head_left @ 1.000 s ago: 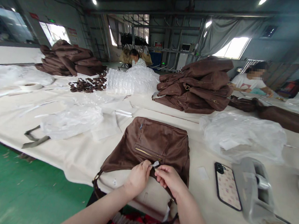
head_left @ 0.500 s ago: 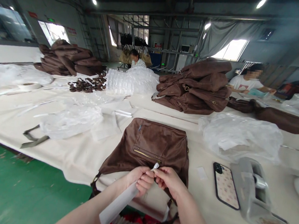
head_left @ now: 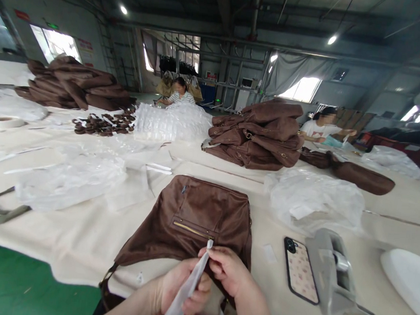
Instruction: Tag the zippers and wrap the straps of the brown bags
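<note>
Both hands work over a brown leather bag (head_left: 205,216) lying flat on the cream table (head_left: 78,239): the left hand (head_left: 179,292) grasps a white paper strip (head_left: 187,288), and the right hand (head_left: 229,272) pinches its upper end.

bag factory floor | long cloth-covered table (head_left: 78,234) | stacks of brown bags (head_left: 259,135) | plastic wrap heaps (head_left: 172,120) | seated workers (head_left: 320,130) at far edge

The bag (head_left: 197,215) at lower centre is dark brown with a gold zip (head_left: 192,230). The strip (head_left: 185,292) at the bottom is white. At lower right, the phone case (head_left: 301,269) is pale with a small floral pattern, beside a grey tape dispenser (head_left: 335,281). The floor (head_left: 17,292) at lower left is green.
</note>
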### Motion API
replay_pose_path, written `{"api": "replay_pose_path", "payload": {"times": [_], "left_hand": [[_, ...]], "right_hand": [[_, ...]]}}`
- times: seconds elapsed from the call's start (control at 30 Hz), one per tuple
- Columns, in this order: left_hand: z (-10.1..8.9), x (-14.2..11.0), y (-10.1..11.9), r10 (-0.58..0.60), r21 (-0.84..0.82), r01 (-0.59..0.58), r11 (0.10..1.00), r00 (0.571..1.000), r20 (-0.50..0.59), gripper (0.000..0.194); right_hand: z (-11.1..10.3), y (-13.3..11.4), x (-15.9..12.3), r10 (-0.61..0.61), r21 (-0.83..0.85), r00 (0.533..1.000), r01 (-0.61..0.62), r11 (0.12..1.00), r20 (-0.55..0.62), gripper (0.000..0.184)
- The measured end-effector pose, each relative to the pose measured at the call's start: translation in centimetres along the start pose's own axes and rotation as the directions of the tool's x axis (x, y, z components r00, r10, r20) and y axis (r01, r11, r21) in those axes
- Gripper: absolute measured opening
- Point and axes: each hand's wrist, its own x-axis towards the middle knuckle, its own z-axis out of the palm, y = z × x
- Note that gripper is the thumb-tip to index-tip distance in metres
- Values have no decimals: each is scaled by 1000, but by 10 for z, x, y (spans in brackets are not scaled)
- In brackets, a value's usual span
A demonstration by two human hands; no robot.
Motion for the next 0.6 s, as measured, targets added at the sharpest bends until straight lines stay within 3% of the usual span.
{"api": "replay_pose_path", "payload": {"times": [0.2, 0.3, 0.4, 0.47, 0.5, 0.53, 0.6], "left_hand": [[-6, -18, -34, 105, 83, -102, 991, 994, -31, 80], [-6, -39, -43, 180, 191, -158, 969, 978, -103, 76], [1, -74, -36, 378, 460, -268, 846, 911, -164, 60], [3, -102, -23, 554, 660, -307, 686, 808, -201, 53], [1, -116, -15, 643, 726, -308, 614, 729, -235, 52], [-5, -130, -8, 725, 768, -302, 564, 627, -285, 51], [-22, -153, 3, 832, 808, -271, 523, 369, -415, 51]], "right_hand": [[-5, 5, 6, -17, 59, 998, 21, 998, -67, 40], [-4, 6, 8, -24, 66, 996, 30, 997, -91, 40], [0, 7, 6, -58, -34, 991, 54, 998, -123, 42], [3, 7, 0, -93, -184, 980, 60, 981, -179, 47], [4, 7, -6, -120, -282, 970, 57, 958, -210, 50], [3, 6, -12, -160, -388, 956, 53, 920, -248, 51], [-3, 4, -28, -282, -594, 905, 41, 803, -319, 48]]}}
